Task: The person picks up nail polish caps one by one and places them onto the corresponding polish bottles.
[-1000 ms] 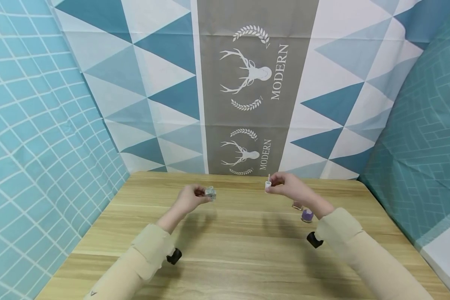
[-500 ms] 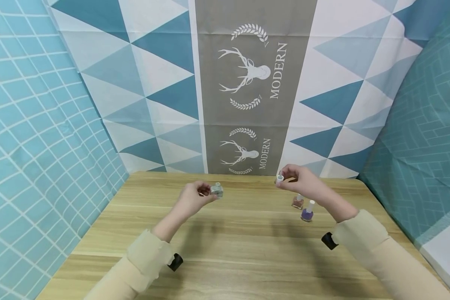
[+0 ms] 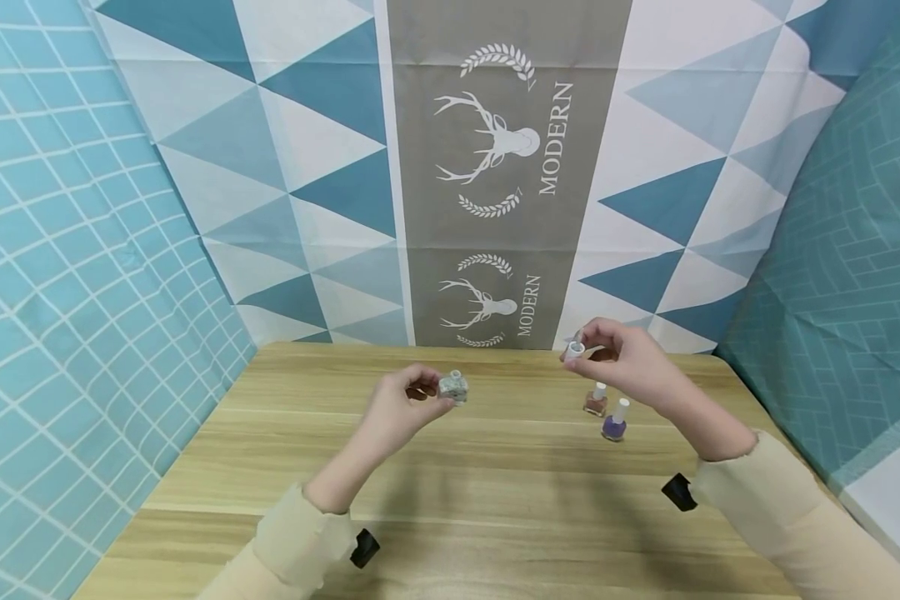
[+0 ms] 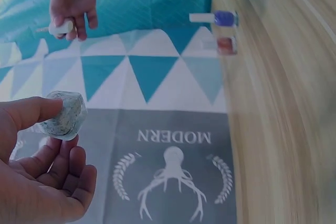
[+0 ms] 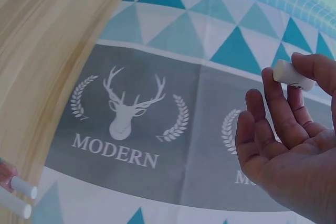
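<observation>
My left hand (image 3: pixel 397 412) pinches a small nail polish bottle (image 3: pixel 453 389) between thumb and fingers, above the table. Its glass is pale with grey-green speckles, and the bare neck (image 3: pixel 456 375) points up without a cap. Over to the right, my right hand (image 3: pixel 630 362) pinches a white nail polish cap (image 3: pixel 573 351) with its open end upward and a thin brush standing out of it. The left wrist view shows the speckled bottle (image 4: pixel 67 116) close up, gripped by thumb and fingertips. In the right wrist view the cap (image 5: pixel 287 73) lies between thumb and forefinger, the other fingers loosely bent.
Two capped nail polish bottles, one brownish pink (image 3: pixel 595 404) and one purple (image 3: pixel 614 427), stand upright on the wooden table (image 3: pixel 480 517), below my right forearm. Patterned cloth (image 3: pixel 495 167) hangs behind the table and along both sides.
My left hand has moved right with the bottle. My right hand has moved right and up with the cap, uncovering the two standing bottles, whose white caps now show.
</observation>
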{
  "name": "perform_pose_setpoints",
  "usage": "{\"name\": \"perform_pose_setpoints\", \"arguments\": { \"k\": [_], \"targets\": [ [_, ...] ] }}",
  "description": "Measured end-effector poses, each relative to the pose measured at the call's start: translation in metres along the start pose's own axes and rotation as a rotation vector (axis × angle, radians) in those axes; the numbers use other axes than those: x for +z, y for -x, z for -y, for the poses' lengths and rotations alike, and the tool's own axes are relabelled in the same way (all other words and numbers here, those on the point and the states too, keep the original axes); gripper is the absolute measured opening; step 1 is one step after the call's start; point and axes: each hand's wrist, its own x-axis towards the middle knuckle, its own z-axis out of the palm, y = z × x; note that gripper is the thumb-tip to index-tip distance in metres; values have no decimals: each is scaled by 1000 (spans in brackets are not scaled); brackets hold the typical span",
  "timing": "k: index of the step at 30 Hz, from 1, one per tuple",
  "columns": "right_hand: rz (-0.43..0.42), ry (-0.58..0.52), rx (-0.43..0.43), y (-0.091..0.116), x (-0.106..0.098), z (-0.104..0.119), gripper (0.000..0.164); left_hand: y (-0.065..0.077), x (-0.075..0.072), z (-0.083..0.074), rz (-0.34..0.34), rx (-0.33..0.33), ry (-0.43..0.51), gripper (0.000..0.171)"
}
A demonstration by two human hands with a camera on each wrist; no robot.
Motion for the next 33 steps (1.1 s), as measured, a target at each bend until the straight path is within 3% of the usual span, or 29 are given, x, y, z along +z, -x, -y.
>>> {"name": "perform_pose_setpoints", "arguments": {
  "k": [11, 21, 28, 33],
  "targets": [
    [-90, 21, -13, 16, 1, 12, 27, 14, 14, -11, -9, 69, 89, 24],
    [-204, 43, -95, 25, 15, 10, 23, 19, 34, -7, 22, 104, 141, 24],
    [-211, -63, -188, 28, 27, 8, 18, 22, 48, -3, 43, 111, 161, 24],
    [-239, 0, -223, 29, 34, 5, 14, 24, 57, 0, 57, 120, 161, 24]
  ]
}}
